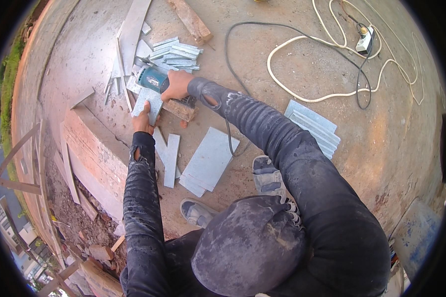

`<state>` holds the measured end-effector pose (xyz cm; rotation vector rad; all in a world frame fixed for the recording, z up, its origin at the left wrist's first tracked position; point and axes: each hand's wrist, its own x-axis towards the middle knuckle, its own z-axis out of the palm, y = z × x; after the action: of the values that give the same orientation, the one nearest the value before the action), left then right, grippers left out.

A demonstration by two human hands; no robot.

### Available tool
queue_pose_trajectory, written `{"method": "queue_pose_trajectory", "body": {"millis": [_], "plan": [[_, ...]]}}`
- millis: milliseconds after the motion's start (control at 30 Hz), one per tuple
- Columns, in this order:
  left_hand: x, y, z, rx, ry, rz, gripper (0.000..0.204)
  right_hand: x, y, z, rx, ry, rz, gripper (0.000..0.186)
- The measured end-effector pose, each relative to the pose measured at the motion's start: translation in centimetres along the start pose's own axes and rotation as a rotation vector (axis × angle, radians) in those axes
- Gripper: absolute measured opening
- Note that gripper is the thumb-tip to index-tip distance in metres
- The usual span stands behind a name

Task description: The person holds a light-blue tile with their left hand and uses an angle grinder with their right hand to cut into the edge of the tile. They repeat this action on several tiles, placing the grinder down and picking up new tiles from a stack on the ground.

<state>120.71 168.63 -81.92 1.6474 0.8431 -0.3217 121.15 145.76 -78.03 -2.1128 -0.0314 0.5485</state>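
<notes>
My right hand [177,84] grips a teal power cutting tool [152,78], whose metal front sits at the upper left edge of a pale grey-blue tile [152,101]. My left hand [142,117] holds that tile by its lower left part, with fingers closed on it. A rough brown block [178,110] lies beneath the tool and beside the tile. Just behind the tool is a pile of cut tile strips [181,52].
Tile pieces [208,158] lie near my feet, with a stack [312,128] at right. Cables [297,96] loop to a white power strip [364,42]. A concrete step [91,153], planks [72,178] and rubble are at left. A timber piece [188,20] lies at the back.
</notes>
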Motion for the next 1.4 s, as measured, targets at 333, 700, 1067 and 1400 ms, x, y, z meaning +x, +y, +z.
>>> {"method": "queue_pose_trajectory", "body": {"millis": [333,700,1067,1400], "plan": [[0.0,0.0,-0.1,-0.005,-0.03,0.001,0.037,0.0,0.2,0.1,0.004,-0.002,0.002,0.082],[-0.3,0.2,0.0,0.005,-0.017,-0.001,0.037,0.0,0.6,0.4,-0.004,0.01,-0.014,0.081],[0.8,-0.4,-0.3,-0.016,-0.03,-0.006,0.036,-0.2,1.1,0.7,0.012,0.016,-0.002,0.081],[0.3,-0.2,-0.1,-0.017,-0.016,-0.002,0.037,-1.2,1.0,0.4,0.017,0.008,-0.003,0.079]]}}
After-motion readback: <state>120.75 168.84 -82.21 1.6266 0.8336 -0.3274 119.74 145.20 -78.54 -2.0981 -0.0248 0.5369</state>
